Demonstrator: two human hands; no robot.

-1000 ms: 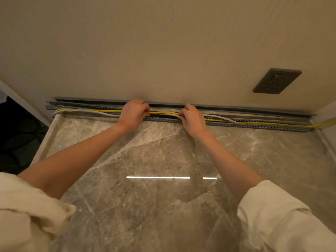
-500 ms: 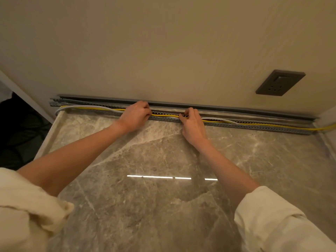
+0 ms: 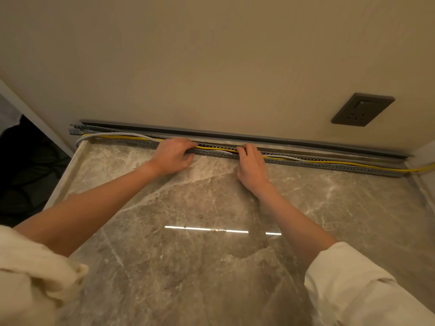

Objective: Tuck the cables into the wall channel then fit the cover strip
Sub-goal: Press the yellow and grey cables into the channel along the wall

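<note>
1. Centrally, a long grey slotted plastic cable channel (image 3: 329, 166) runs along the foot of the beige wall (image 3: 211, 55), from about 10 o'clock to 3 o'clock of the view, on the back edge of the polished grey-brown marble counter (image 3: 211, 255).
2. Thin yellow cable (image 3: 353, 164): lies lengthwise in the channel, passes under both hands, and leaves past the channel's end at 3 o'clock.
3. Thin white cable (image 3: 113, 134): arches slightly above the channel at 10 o'clock and curls down off its left end; it shows again in the channel just right of the right hand.
4. Long dark grey cover strip (image 3: 282, 140): lies against the wall directly behind the channel, not fitted.
5. Left hand (image 3: 171, 158): at 11 o'clock, palm down, fingers bent over the channel's front wall onto the cables, thumb on the counter side.
6. Right hand (image 3: 251, 168): at 12 o'clock, palm down, fingers together, tips pressing the cables into the channel.
7. Dark grey rectangular wall socket (image 3: 362, 109): on the wall at 2 o'clock.
8. Cream sleeves (image 3: 353, 290): pushed up both forearms.
</note>
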